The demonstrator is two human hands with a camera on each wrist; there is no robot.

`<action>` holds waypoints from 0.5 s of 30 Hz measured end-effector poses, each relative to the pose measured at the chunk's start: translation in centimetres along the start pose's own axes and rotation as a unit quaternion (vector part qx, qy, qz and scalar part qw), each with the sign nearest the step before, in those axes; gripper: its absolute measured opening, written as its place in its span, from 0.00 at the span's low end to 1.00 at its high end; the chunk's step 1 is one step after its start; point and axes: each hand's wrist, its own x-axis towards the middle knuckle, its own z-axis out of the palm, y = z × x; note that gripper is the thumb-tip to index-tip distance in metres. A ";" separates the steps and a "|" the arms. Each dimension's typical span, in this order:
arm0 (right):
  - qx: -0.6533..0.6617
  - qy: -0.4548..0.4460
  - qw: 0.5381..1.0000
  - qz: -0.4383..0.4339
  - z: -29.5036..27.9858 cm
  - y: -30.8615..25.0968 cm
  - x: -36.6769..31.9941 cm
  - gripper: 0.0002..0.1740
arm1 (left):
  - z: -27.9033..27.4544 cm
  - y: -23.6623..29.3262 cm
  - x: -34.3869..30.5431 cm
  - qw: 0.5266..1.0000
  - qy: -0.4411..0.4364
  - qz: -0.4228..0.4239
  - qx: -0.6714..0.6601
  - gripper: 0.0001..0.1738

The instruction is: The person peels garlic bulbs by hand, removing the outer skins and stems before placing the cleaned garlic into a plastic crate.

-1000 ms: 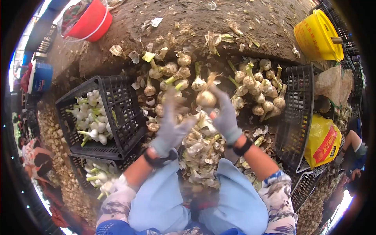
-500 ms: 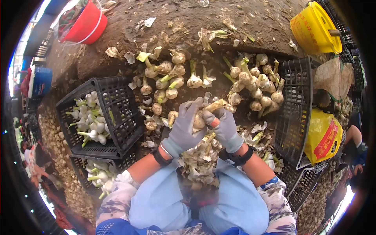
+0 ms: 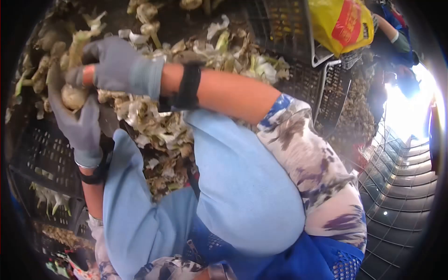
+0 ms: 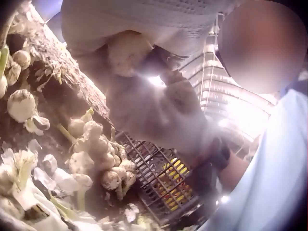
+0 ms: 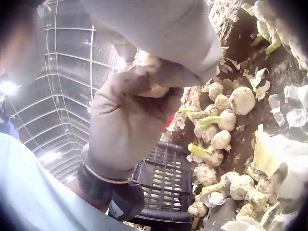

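Observation:
A garlic bulb [image 3: 73,96] sits in the gloved left hand [image 3: 77,123], whose fingers and thumb curl round it. From the right, the gloved right hand [image 3: 114,65] pinches the same garlic near its stem [image 3: 77,46]; an orange-red band wraps one finger. The left wrist view has the bulb [image 4: 126,53] between the two gloves, partly covered. In the right wrist view the left hand [image 5: 125,115] meets the right hand [image 5: 163,33] around the pale bulb [image 5: 155,89], and fingertips are partly hidden.
Loose garlic [image 5: 240,186] lies on the dark ground beside the hands. Peeled skins [image 3: 163,130] are heaped between the knees. A black crate [image 3: 42,149] stands at lower left, another [image 3: 284,32] at upper right beside a yellow bag [image 3: 338,25].
The head view has swung right and tilted, so both hands now appear at the upper left. Since the earliest frame, the hands have come together on the bulb and remain on it.

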 end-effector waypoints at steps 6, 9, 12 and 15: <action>0.002 -0.008 1.000 -0.004 -0.5 1.3 0.7 0.34 | -0.4 -0.7 -0.2 0.996 -0.025 -0.027 -0.078 0.41; -0.058 -0.005 0.996 -0.071 -0.9 2.0 0.6 0.29 | -0.9 -1.1 -0.6 0.976 -0.028 -0.102 -0.189 0.42; -0.193 0.007 0.963 -0.186 -1.4 2.0 0.6 0.25 | -0.9 -1.5 -0.5 0.937 -0.077 -0.107 -0.324 0.40; -0.285 0.021 0.915 -0.284 -1.7 1.6 0.7 0.21 | -1.8 -2.9 -1.1 0.938 -0.117 -0.097 -0.313 0.29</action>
